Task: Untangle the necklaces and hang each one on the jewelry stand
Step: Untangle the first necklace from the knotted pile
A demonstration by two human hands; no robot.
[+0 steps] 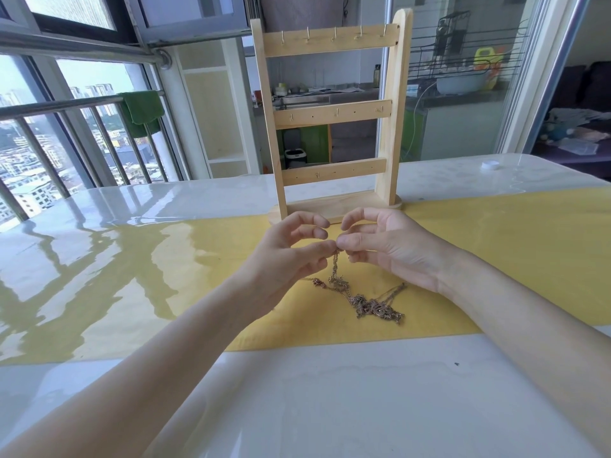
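Head camera looks down over a glossy white table (330, 408) with a broad yellow cloth (512, 252) laid across its middle. At the far edge of that cloth stands the wooden jewelry stand (334, 117), upright, three crossbars with small hooks, every hook bare. Off on the railing to the left hangs a green towel (141, 110), and a little white cap (489, 165) sits on the table at far right. Now the hands: both are raised just in front of the stand's base, fingertips meeting. The left hand (291, 256) pinches the top of the chain between thumb and forefinger, other fingers curled loosely above. The right hand (386, 246) pinches the same spot from the other side, so the two grips touch. From that pinch the tangled necklaces (363, 297) dangle down and spill onto the yellow cloth in a knotted gold heap, just below and between the wrists.
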